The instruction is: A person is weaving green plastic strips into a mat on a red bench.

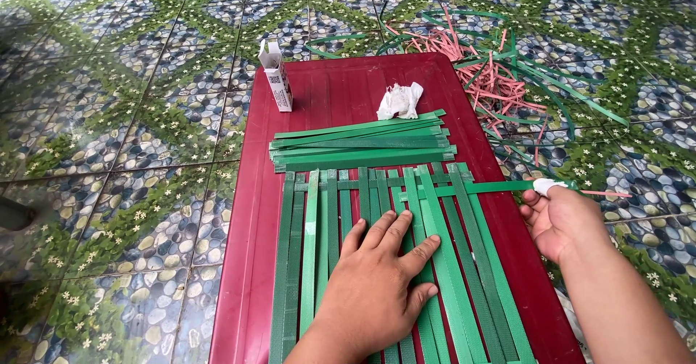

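While left hand (pixel 380 280) flattens strips (pixel 406 262), apparently crumpled cloth (pixel 399 101) beyond

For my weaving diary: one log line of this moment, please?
left hand: flat on upright green strips | right hand: pulling crosswise green strip | surface: red board

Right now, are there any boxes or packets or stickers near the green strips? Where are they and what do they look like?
Small carton: stands upright at the far left corner of the red board, beyond the stack of cut green strips; tall, narrow, white with dark print on its side, top flaps open.
Crumpled white wrapper or tissue: lies on the board to the carton's right; I cannot tell which it is.
No signs or screens show.
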